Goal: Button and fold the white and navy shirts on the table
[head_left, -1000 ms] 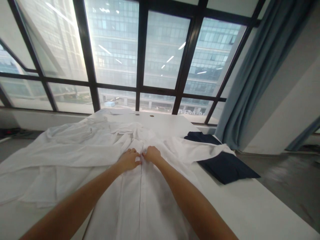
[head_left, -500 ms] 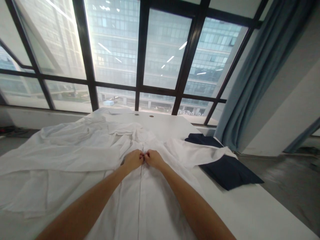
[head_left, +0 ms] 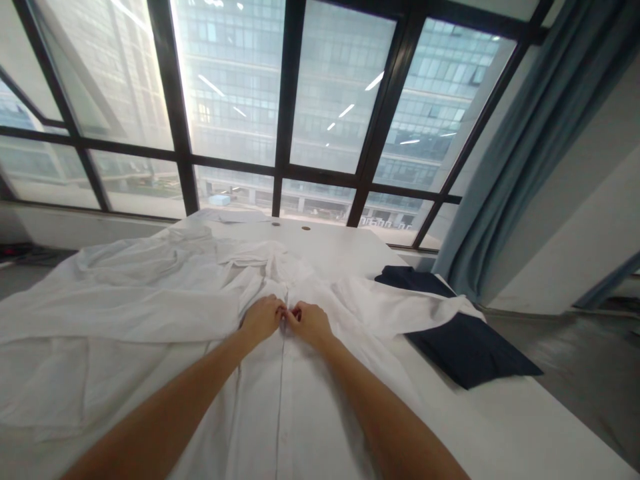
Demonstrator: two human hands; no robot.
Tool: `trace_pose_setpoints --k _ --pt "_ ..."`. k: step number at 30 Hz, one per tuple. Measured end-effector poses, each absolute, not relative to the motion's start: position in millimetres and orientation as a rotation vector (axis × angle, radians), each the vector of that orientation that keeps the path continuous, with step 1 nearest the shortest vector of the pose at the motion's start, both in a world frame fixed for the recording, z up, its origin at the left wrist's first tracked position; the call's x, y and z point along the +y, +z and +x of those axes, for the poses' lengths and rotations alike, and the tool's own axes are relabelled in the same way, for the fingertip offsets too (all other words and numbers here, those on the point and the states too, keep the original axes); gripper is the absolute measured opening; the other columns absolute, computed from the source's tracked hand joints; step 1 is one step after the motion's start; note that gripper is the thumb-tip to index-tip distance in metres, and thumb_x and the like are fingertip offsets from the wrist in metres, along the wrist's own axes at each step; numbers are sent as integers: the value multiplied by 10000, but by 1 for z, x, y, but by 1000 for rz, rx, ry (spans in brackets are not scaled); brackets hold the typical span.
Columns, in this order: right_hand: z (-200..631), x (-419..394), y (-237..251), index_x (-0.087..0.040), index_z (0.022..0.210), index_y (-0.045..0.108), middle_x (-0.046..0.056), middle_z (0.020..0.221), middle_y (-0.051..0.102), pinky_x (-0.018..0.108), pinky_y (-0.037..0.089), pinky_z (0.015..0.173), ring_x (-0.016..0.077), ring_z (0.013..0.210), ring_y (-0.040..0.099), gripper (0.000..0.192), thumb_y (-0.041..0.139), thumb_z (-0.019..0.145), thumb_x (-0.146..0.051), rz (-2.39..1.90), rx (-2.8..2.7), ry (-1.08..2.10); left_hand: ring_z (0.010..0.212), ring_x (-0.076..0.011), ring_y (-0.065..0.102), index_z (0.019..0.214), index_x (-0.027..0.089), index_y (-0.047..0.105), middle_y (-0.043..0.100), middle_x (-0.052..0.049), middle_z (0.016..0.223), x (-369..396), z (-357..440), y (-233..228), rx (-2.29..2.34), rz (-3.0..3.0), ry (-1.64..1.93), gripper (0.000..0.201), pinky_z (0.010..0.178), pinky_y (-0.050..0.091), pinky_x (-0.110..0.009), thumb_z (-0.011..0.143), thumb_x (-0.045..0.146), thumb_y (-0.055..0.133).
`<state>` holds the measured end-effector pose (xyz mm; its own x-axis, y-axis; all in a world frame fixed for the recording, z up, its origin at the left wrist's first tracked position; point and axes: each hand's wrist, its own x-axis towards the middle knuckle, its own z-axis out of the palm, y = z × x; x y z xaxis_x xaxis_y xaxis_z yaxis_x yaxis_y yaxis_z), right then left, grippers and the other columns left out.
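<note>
A white shirt (head_left: pixel 320 400) lies spread on the white table (head_left: pixel 505 420), its front placket running toward me. At the upper part of the placket my left hand (head_left: pixel 264 316) pinches the fabric edge. Right beside it, my right hand (head_left: pixel 309 323) grips the other edge with thumb and forefinger. The fingertips of both hands nearly meet, and whatever small piece lies between them is hidden. One sleeve (head_left: pixel 425 311) stretches out to the right across a folded dark navy cloth (head_left: pixel 470 350).
More white garments (head_left: pixel 125 293) lie in a rumpled layer on the left. Two round inserts sit in the tabletop near the far edge. Behind the table stand black-framed windows (head_left: pixel 280 120), with a blue curtain (head_left: pixel 505 167) at the right.
The view has shifted slightly. My right hand's fingers have changed their bend at the placket, while my left hand keeps its pinch nearly in place.
</note>
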<state>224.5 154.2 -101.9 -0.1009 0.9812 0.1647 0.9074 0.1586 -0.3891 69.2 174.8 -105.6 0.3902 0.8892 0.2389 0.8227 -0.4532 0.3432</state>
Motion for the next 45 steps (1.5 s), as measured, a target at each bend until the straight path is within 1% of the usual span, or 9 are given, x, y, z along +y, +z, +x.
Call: trace_pose_setpoints --k 5,14,20,25,30,34,39,42,45 --pt "218 154 -102 -198 917 670 81 865 709 260 412 676 207 798 653 402 481 867 -550 -1890 -2100 181 951 -188 591 902 166 654 654 -76 963 177 70 -107 1591 2425 551 215 871 437 -292 854 127 448" --pt "220 156 -97 -191 937 672 101 886 709 263 402 666 213 799 649 283 482 876 -392 -1894 -2132 147 896 -174 590 897 178 623 641 -55 963 180 71 -114 1529 2430 658 184 809 440 -275 905 177 439" --pt "222 165 -93 -171 846 705 112 881 714 248 376 636 196 804 643 504 316 949 -474 -1956 -2013 315 892 -186 583 905 160 637 637 -68 932 175 76 -105 1387 2629 573 222 828 432 -292 904 144 416" --pt "229 174 -100 -150 787 696 99 836 711 238 322 601 156 724 604 363 418 927 -338 -1895 -2060 288 885 -176 587 867 176 651 649 -57 928 172 76 -106 1365 2571 690 228 825 424 -282 922 207 432" --pt "237 178 -109 -141 745 655 61 734 674 232 297 588 124 648 535 342 431 945 -305 -1664 -2053 286 780 -173 602 820 171 663 660 -51 843 174 77 -111 1465 2371 810 268 694 413 -264 911 324 462" --pt "238 175 -109 -148 719 623 33 675 635 220 303 566 115 609 504 358 410 948 -323 -1563 -1986 386 627 -154 567 675 169 657 637 -26 659 180 79 -113 1379 2341 770 334 581 362 -251 885 345 466" --pt "241 173 -107 -159 684 580 -1 602 595 207 327 562 109 581 505 234 511 865 -290 -1508 -1957 549 629 -141 573 729 158 704 676 -30 702 182 77 -115 1321 2206 921 289 589 380 -232 830 367 532" --pt "245 174 -110 -167 678 541 -21 552 563 198 340 547 99 540 495 221 486 867 -268 -1410 -1936 686 618 -139 564 731 159 715 682 -29 699 182 77 -113 1284 2186 946 337 576 378 -230 836 408 514" --pt "247 176 -112 -176 657 487 -36 525 531 188 342 507 86 489 479 226 464 869 -251 -1338 -1870 854 623 -139 560 743 154 716 688 -29 713 182 78 -112 1292 2171 973 303 586 382 -233 823 365 512"
